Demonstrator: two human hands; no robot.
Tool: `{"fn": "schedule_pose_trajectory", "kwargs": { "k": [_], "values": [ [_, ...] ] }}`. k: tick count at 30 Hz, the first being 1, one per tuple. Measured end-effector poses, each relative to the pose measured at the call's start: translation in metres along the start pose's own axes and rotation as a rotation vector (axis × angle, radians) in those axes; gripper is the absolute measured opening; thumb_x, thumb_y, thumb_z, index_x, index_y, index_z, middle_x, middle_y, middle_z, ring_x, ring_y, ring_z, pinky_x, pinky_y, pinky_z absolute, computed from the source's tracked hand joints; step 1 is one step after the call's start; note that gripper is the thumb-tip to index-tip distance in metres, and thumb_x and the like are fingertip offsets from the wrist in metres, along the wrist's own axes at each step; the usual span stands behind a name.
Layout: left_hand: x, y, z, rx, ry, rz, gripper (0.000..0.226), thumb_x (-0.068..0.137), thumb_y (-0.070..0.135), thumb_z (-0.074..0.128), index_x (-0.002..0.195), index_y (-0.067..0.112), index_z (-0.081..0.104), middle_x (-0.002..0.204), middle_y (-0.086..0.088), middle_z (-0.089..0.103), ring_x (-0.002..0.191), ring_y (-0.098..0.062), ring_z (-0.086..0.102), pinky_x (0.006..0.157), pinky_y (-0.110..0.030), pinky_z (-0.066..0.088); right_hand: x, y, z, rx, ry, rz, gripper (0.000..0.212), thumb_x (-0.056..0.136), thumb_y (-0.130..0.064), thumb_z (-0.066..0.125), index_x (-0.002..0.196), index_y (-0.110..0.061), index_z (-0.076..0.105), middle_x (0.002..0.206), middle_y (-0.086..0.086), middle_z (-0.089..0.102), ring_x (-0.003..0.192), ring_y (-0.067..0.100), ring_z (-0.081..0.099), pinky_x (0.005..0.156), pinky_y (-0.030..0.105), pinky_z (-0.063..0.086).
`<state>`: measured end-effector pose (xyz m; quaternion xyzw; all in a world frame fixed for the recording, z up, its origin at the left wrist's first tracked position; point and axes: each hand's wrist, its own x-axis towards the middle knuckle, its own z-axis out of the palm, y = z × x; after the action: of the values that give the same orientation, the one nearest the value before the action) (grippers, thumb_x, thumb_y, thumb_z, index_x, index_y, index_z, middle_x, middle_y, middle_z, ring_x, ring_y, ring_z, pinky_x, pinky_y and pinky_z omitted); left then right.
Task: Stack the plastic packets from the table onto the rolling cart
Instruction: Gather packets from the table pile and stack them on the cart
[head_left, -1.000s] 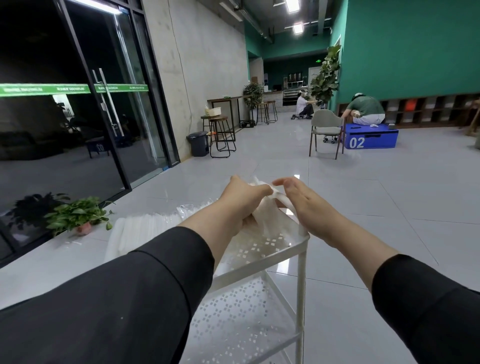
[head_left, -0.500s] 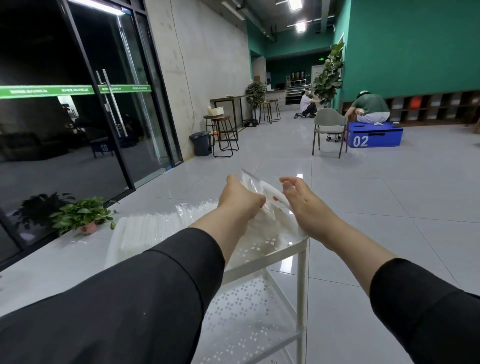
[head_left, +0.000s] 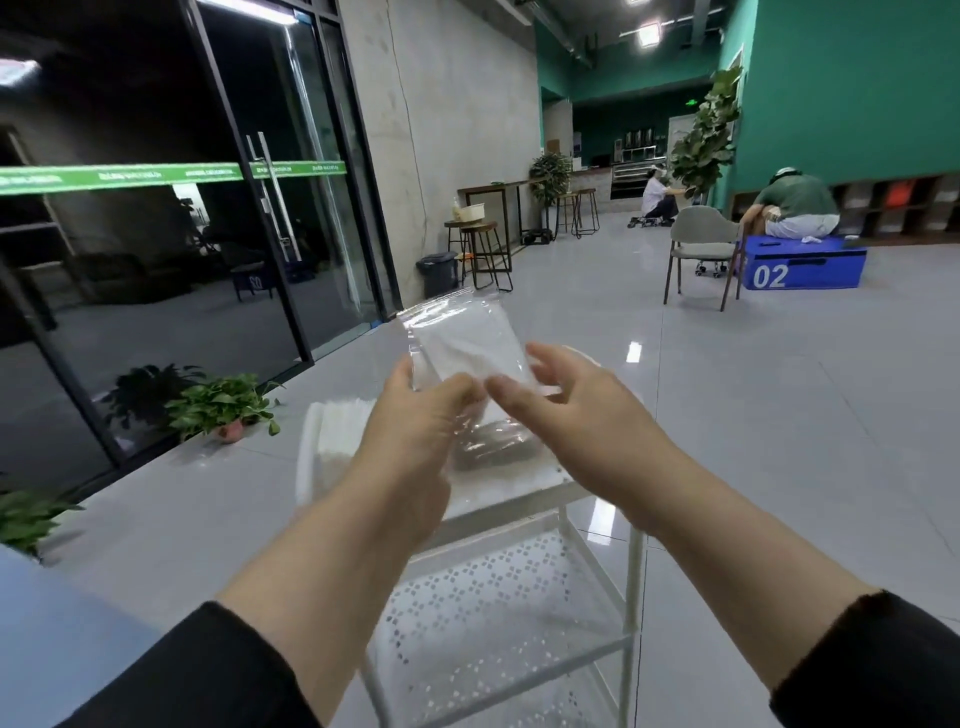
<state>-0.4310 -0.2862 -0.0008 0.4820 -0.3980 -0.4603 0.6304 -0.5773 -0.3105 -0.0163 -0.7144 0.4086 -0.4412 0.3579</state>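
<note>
Raised higher, crinkly clear packet (head_left: 465, 343) (flat, rectangular), left hand (head_left: 415, 415) pinching

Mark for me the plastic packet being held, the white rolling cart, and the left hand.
plastic packet (head_left: 467, 338), head view, on its white upper middle.
rolling cart (head_left: 635, 587), head view, on its front right post.
left hand (head_left: 415, 431), head view, on the back of the hand.

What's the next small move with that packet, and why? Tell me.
Probably lower the packet flat onto the packets already on the cart's top shelf. The left hand pinches its lower edge and holds it up above the cart, while the right hand is at its other corner with loose fingers.
</note>
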Motion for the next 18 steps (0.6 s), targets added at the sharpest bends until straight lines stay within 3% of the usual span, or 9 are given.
{"fn": "schedule_pose_trajectory", "kwargs": {
  "k": [3,6,8,14,18],
  "values": [
    [-0.02,-0.008,0.002,-0.207,-0.056,-0.139,0.026,0.095,0.015,0.063,0.12,0.007,0.065,0.106,-0.015,0.076,0.088,-0.026,0.076,0.075,-0.043,0.063,-0.011,-0.004,0.024,0.176,0.032,0.026,0.031,0.086,-0.047,0.074,0.112,-0.031,0.069,0.095,-0.007,0.076,0.086,0.011,0.073,0.084,0.043,0.06],
    [-0.031,-0.01,-0.006,-0.375,-0.127,-0.247,0.058,0.101,0.057,0.045,0.125,0.009,0.068,0.114,-0.018,0.074,0.106,-0.035,0.072,0.093,-0.056,0.056,-0.017,-0.005,0.036,0.265,0.069,0.117,0.017,0.088,-0.036,0.074,0.102,-0.026,0.073,0.086,0.0,0.076,0.081,0.02,0.074,0.08,0.051,0.06],
    [-0.035,-0.013,-0.012,-0.465,-0.126,-0.258,0.072,0.099,0.069,0.035,0.125,0.01,0.068,0.118,-0.02,0.072,0.111,-0.039,0.069,0.099,-0.059,0.051,-0.021,-0.007,0.044,0.312,0.062,0.165,0.016,0.089,-0.035,0.073,0.098,-0.021,0.074,0.084,0.003,0.076,0.08,0.024,0.075,0.078,0.052,0.061],
    [-0.051,-0.018,-0.029,-0.59,-0.137,-0.317,0.065,0.103,0.057,0.039,0.126,0.004,0.068,0.12,-0.023,0.071,0.11,-0.039,0.07,0.097,-0.053,0.053,-0.034,-0.012,0.056,0.327,0.057,0.169,0.008,0.088,-0.023,0.073,0.095,-0.02,0.075,0.079,0.001,0.076,0.077,0.025,0.074,0.071,0.041,0.06],
    [-0.058,-0.017,-0.037,-0.637,-0.135,-0.3,0.06,0.104,0.05,0.041,0.122,0.0,0.069,0.12,-0.026,0.07,0.112,-0.041,0.068,0.102,-0.055,0.049,-0.036,-0.011,0.054,0.386,-0.004,0.241,0.014,0.087,-0.024,0.07,0.098,-0.015,0.073,0.091,0.009,0.076,0.089,0.035,0.073,0.085,0.057,0.058]
  ]
}}
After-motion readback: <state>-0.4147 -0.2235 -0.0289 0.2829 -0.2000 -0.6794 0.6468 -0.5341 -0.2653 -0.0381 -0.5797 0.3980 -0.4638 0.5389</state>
